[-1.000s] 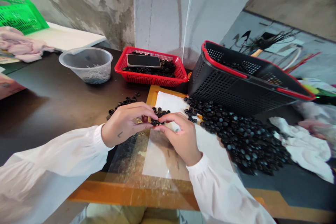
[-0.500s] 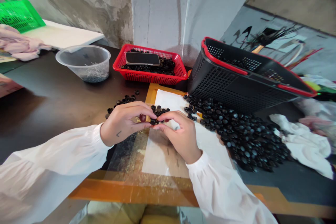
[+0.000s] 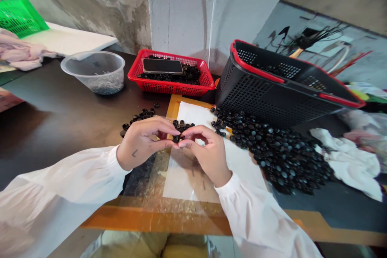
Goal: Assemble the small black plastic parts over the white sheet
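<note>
A black ring (image 3: 176, 138) was clamped by the fingers of the left hand (image 3: 140, 143) and right hand (image 3: 208, 155). Loose rings (image 3: 278, 157) were heaped alongside.

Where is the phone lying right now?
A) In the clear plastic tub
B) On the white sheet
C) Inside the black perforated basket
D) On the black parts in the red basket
D. The phone lies flat on the black parts filling the red plastic basket.

Head-worn camera looks down at both hands (image 3: 140, 143)
</note>
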`<state>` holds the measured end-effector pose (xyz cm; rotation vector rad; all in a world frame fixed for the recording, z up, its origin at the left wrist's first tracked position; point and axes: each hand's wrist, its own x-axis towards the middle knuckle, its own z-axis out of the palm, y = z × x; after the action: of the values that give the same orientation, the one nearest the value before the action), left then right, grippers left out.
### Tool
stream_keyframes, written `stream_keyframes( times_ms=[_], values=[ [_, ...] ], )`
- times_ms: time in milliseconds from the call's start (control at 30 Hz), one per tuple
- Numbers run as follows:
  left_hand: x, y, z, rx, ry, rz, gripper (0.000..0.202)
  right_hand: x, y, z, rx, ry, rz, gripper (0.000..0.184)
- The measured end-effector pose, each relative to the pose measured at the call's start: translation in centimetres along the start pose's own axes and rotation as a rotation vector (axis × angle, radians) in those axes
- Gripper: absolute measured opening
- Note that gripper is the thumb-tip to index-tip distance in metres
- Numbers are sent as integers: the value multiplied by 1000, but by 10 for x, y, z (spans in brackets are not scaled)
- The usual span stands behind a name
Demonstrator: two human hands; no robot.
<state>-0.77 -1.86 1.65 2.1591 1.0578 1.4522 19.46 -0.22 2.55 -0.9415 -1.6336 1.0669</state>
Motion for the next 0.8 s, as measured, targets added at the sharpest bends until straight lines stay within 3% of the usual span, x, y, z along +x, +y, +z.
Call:
stream_keyframes(
  times_ms=[100,467,800],
  values=[
    [0,0,1,-23,43,-16,18,1,1,-2,8,-1,-6,10],
    [1,2,-1,-12,-30,24,19,1,0,-1,-5,-32,-10,13],
    [-1,0,-2,9,5,46,19,0,-1,-1,-3,-23,-48,14]
  ],
)
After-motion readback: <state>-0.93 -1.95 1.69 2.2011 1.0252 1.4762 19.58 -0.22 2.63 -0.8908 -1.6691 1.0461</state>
